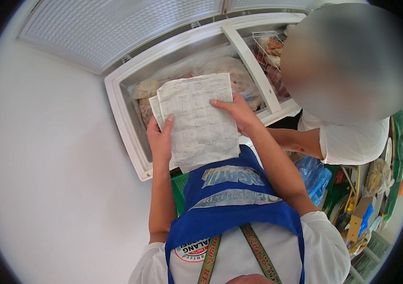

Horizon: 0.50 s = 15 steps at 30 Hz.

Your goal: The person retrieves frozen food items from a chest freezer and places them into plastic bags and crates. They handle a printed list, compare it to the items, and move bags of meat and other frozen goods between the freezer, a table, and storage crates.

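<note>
Both hands are gripping the printed form sheets [199, 120] over the open chest freezer [126, 113], left hand [160, 139] at seven o'clock, right hand [239, 113] at three o'clock, long axis running twelve-to-six.

The papers [197, 120] sit at the centre, held over the near rim of the open freezer [121, 109]. The left hand [160, 139] grips them at 8 o'clock, the right hand [239, 113] at 3 o'clock. Bags [230, 66] lie in the freezer behind the papers; a wire basket [270, 49] sits in it at 1 o'clock. The lid [116, 26] stands up at 11 o'clock. A second person [353, 137] stands at 3 o'clock, beside the freezer. The apron [230, 199] hangs below the papers at 6 o'clock.
</note>
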Motion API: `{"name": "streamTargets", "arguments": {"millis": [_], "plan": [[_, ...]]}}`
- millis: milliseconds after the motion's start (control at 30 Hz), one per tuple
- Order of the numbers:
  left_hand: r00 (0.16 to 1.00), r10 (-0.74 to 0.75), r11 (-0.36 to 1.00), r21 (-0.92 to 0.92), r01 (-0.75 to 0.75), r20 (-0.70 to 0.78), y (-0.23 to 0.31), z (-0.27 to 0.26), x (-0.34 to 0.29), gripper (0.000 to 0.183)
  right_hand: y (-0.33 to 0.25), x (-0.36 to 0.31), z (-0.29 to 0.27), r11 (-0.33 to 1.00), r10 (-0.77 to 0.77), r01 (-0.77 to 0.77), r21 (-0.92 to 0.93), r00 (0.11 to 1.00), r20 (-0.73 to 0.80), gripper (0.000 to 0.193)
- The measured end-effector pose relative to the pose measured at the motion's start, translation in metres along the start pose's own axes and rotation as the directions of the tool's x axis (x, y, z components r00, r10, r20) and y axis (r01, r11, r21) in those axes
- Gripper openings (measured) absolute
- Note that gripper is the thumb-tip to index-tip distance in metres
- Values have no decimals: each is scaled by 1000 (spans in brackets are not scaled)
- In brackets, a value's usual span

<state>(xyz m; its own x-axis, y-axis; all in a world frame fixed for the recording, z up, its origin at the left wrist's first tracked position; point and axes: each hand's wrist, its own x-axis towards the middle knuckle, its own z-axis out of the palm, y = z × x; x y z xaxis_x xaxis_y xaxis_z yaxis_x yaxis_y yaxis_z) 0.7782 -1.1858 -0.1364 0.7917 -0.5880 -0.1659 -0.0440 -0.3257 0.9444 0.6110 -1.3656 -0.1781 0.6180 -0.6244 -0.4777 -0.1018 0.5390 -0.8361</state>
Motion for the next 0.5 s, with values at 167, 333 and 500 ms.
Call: {"name": "streamTargets", "arguments": {"millis": [167,333,500], "plan": [[996,82,971,219,-90,42,12,22,39,31,-30,14,-1,984,77,-56,170,990,-119,44],[985,79,980,168,-104,151,36,35,64,31,-31,37,-17,966,33,8,260,988,-153,42],[980,87,960,248,-130,177,47,47,83,30,-43,46,-16,959,47,18,284,975,-219,43]]}}
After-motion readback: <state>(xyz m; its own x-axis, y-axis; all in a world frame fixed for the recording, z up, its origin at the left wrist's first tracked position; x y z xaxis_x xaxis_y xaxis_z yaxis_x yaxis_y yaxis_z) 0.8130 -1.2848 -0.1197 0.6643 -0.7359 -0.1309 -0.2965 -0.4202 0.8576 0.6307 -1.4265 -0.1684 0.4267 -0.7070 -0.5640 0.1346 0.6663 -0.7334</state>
